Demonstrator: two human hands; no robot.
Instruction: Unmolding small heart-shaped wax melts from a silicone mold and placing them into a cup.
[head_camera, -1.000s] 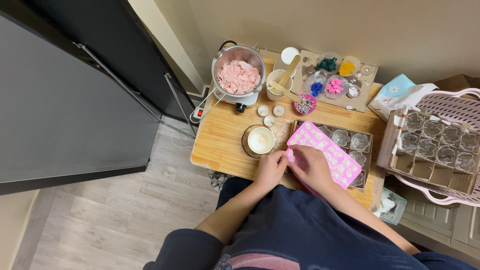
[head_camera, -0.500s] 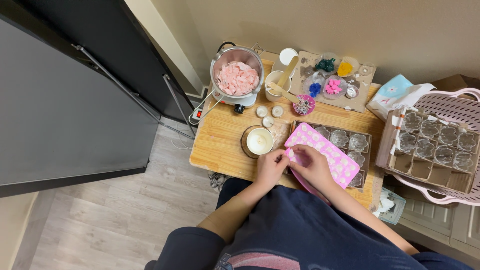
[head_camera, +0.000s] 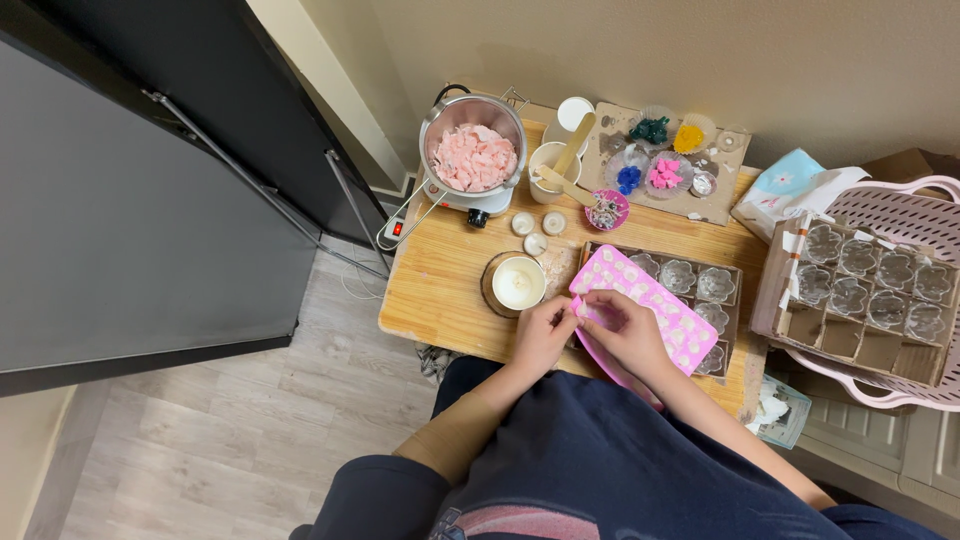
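while the left hand (head_camera: 543, 335) pinches the pink mould (head_camera: 645, 309), right hand (head_camera: 627, 328) fingers curl on it.

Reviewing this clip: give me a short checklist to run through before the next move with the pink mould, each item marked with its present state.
1. Both hands on pink mould: left hand and right hand at its near end: ok.
2. Mould supported: rests across the box of glass jars: ok.
3. Mould cavities filled: cannot tell.
4. White candle upright, apart from hands: ok.
5. Pot of pink wax chunks upright: ok.
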